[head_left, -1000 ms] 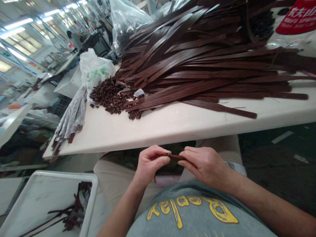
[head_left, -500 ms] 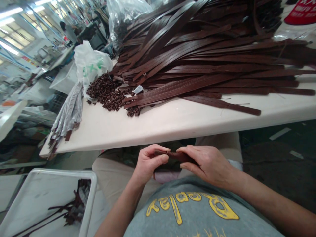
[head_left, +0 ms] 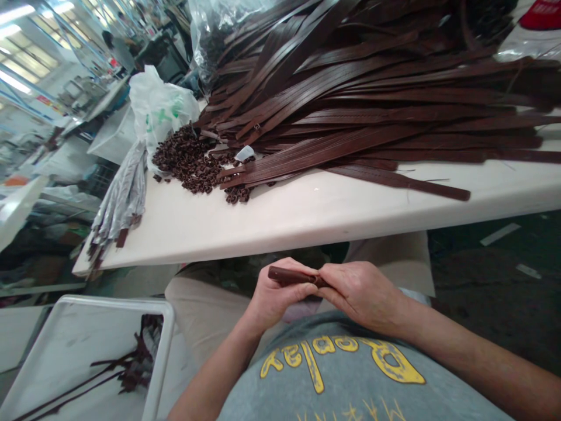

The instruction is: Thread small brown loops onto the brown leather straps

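Over my lap, just off the table's front edge, both hands hold a dark brown leather strap (head_left: 287, 275). Its flat end juts out toward the left across my left hand (head_left: 274, 295), whose thumb and fingers pinch it. A small loop seems to sit round the strap between the hands, partly covered by fingertips. My right hand (head_left: 366, 289) is closed on the strap's right part and hides most of it. Beyond the hands, a pile of brown leather straps (head_left: 368, 117) covers much of the table, beside a heap of small brown leather loops (head_left: 188, 161).
The white table (head_left: 280, 225) ends just ahead of my hands. On its left lie plastic-wrapped straps (head_left: 120, 199) and a white plastic bag (head_left: 160, 105). A white tray (head_left: 169, 345) with brown strips (head_left: 138, 362) stands at lower left. A person (head_left: 118, 49) is far off.
My hands have come together, the left moving rightward along the strap. More of the strap's flat end now sticks out on the left. The view has shifted slightly.
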Tool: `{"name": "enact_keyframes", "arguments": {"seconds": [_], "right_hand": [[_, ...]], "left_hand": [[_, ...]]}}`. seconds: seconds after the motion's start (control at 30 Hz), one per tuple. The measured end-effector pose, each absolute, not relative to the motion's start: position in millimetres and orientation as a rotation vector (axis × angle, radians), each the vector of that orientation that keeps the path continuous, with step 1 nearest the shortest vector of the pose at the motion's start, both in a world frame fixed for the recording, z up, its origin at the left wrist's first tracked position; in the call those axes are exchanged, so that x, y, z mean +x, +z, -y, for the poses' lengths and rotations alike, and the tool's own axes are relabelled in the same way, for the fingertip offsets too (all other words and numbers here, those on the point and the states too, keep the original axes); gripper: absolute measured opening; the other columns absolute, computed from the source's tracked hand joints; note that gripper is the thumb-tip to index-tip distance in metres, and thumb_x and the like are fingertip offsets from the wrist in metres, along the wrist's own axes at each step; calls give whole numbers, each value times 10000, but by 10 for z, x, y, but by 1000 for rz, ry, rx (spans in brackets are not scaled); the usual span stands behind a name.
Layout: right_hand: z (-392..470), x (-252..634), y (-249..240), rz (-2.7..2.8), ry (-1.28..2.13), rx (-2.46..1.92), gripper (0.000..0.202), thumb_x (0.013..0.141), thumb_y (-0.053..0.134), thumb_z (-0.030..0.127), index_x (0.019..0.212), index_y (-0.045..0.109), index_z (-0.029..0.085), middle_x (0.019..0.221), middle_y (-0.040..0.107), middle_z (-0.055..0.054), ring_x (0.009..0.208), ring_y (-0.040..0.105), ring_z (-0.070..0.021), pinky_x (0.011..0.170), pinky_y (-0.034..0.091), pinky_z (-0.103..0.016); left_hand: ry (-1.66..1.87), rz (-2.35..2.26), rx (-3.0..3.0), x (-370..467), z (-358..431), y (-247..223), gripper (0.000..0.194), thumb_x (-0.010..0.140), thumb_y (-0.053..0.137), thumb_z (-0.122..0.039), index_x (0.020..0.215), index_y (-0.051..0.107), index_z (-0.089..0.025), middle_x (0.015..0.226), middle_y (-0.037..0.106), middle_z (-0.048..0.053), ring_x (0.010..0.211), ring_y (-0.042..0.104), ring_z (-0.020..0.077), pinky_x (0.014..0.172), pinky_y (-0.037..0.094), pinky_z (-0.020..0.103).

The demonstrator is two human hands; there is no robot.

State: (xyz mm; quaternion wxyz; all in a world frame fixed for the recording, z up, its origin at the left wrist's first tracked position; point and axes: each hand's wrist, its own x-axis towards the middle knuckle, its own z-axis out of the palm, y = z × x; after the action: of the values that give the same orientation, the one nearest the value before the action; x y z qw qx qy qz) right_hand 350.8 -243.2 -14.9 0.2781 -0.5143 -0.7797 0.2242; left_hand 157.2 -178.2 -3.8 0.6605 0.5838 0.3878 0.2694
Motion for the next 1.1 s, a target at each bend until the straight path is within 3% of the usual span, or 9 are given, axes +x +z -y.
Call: {"name": "enact_keyframes", "arguments": {"seconds": [0.13, 0.3, 0.57, 0.67, 0.8, 1.0, 1.1], "right_hand": [[2503, 3600, -161, 2092, 716, -1515, 146, 953, 581, 318, 988, 623, 183, 847, 723, -40, 739, 686, -202, 626, 425, -286], [2587, 3609, -249, 2151, 684, -1537, 231, 992, 498, 270, 812, 619, 189, 700, 697, -27, 622, 664, -184, 553, 358, -282], [2518, 3415, -226, 2153, 580, -1499, 338, 1013, 454, 257, 705, 577, 193, 589, 639, -15, 524, 592, -153, 515, 284, -288], [2499, 3436, -188, 2113, 677, -1522, 268, 996, 513, 302, 765, 595, 192, 678, 674, -22, 601, 635, -173, 553, 333, -285], [2539, 3538, -193, 2079, 859, -1520, 157, 954, 575, 327, 1013, 620, 189, 865, 712, -33, 760, 676, -213, 640, 409, -295], [2550, 3486, -228, 2077, 924, -1549, 272, 997, 421, 317, 899, 634, 179, 804, 702, -63, 716, 660, -231, 618, 407, -324], [2506, 3518, -194, 1983, 1070, -1472, 277, 982, 434, 348, 1038, 641, 173, 947, 723, -90, 819, 668, -237, 695, 460, -332]], "left_hand": [[670, -925, 1274, 1438, 1735, -109, 206, 713, 853, -297, 880, 787, -197, 855, 744, 35, 767, 655, 155, 719, 527, 253], [633, -923, 1241, 1444, 1776, -132, 221, 690, 867, -306, 869, 791, -203, 842, 739, 30, 760, 647, 162, 723, 522, 265], [564, -916, 1287, 1574, 1945, -183, 194, 702, 858, -286, 856, 788, -191, 861, 719, 45, 825, 647, 184, 778, 515, 294], [575, -925, 1250, 1534, 1892, -184, 228, 683, 866, -309, 853, 780, -183, 857, 715, 46, 811, 647, 185, 761, 522, 297], [586, -950, 1254, 1455, 1804, -162, 255, 679, 860, -342, 859, 776, -181, 865, 720, 47, 818, 649, 190, 775, 524, 306], [555, -952, 1198, 1485, 1873, -120, 224, 668, 852, -285, 851, 775, -183, 843, 721, 40, 801, 655, 183, 752, 523, 289], [553, -921, 1076, 1504, 1888, -118, 228, 661, 849, -263, 859, 776, -177, 821, 733, 39, 765, 657, 170, 724, 520, 275]]}}
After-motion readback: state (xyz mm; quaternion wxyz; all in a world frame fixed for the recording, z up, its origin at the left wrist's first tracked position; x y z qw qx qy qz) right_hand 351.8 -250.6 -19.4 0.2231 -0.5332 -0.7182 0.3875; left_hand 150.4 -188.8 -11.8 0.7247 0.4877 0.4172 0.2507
